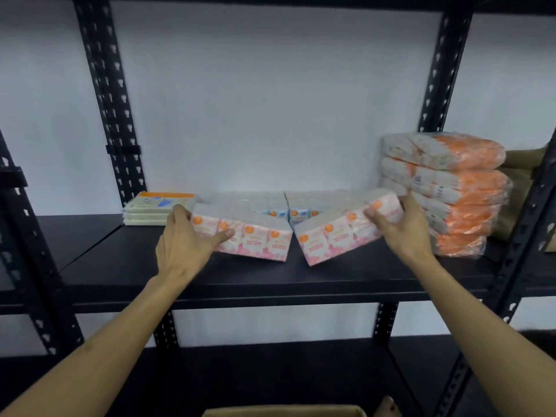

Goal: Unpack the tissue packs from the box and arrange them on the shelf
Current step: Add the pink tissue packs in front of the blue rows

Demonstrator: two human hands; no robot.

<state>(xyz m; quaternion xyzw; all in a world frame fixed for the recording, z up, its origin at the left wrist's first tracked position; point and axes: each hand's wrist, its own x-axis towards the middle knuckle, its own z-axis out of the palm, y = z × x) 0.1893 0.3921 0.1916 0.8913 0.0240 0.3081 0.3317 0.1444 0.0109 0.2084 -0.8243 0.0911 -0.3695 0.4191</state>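
We stretch both bare forearms up and forward from the near corners, converging toward the middle. Our left hand (183, 239) lies palm down, wrist straight, fingers over the top of a pack on the left and thumb pointing right along its near face. Our right hand (400, 227) sits further right and slightly higher, wrist bent, fingers curled in a grip, thumb raised behind.
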